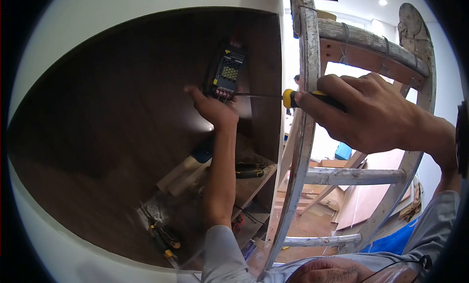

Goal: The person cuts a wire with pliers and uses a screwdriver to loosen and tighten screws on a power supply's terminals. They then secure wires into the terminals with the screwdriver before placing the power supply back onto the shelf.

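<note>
A dark power supply unit [230, 68] with a vented grille and a screw terminal block hangs at the upper middle of a brown wooden recess. My left hand [215, 109] is closed around its lower end, thumb out to the left, partly covering the terminals. My right hand [364, 112] grips a yellow and black screwdriver [289, 98] by the handle. Its long thin shaft points left, the tip reaching the terminal block beside my left fingers. Whether the tip sits in a screw is too small to tell.
A worn ladder [354, 175] stands at the right of the opening. Pliers [250, 171] lie on a ledge inside the recess, with more hand tools [165, 240] at lower left. Boards [369, 190] and a blue sheet [391, 239] lie beyond the ladder. Another person [296, 79] is far behind.
</note>
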A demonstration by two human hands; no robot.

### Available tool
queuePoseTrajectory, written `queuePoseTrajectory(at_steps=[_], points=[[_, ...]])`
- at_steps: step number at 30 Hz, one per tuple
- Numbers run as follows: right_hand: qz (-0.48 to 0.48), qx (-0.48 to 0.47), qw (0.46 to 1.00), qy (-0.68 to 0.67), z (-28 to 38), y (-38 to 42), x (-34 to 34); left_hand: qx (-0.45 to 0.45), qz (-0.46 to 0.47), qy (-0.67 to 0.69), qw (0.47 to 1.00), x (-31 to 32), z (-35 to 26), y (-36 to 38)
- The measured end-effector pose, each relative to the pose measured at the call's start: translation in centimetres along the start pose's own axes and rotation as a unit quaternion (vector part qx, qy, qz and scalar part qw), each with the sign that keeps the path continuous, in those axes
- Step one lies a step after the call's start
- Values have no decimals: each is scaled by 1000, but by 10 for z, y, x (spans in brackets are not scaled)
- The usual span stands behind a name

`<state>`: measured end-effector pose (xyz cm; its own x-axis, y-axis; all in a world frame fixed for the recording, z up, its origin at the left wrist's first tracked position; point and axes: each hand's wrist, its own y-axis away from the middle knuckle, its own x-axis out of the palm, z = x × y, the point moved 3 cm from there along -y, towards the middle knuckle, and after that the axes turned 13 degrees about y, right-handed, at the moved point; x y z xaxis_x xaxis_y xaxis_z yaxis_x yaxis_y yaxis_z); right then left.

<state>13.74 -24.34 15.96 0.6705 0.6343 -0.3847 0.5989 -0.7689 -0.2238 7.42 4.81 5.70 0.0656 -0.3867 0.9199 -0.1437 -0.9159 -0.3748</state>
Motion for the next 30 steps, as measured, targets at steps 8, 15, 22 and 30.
queuePoseTrajectory(at_steps=[8, 15, 22, 30], points=[[4, 19, 1000, -20, -4, 5, 2, 9, 73, -28, 997, -12, 6, -8], [-26, 6, 1000, -11, -12, 2, -2, -12, 8, -25, 1000, -11, 5, -3], [-29, -16, 999, 9, -20, -1, -1, 8, -57, -20, 998, 7, 0, 16], [-52, -23, 998, -34, -43, -10, 3, -8, 57, -5, 998, -9, 0, 2]])
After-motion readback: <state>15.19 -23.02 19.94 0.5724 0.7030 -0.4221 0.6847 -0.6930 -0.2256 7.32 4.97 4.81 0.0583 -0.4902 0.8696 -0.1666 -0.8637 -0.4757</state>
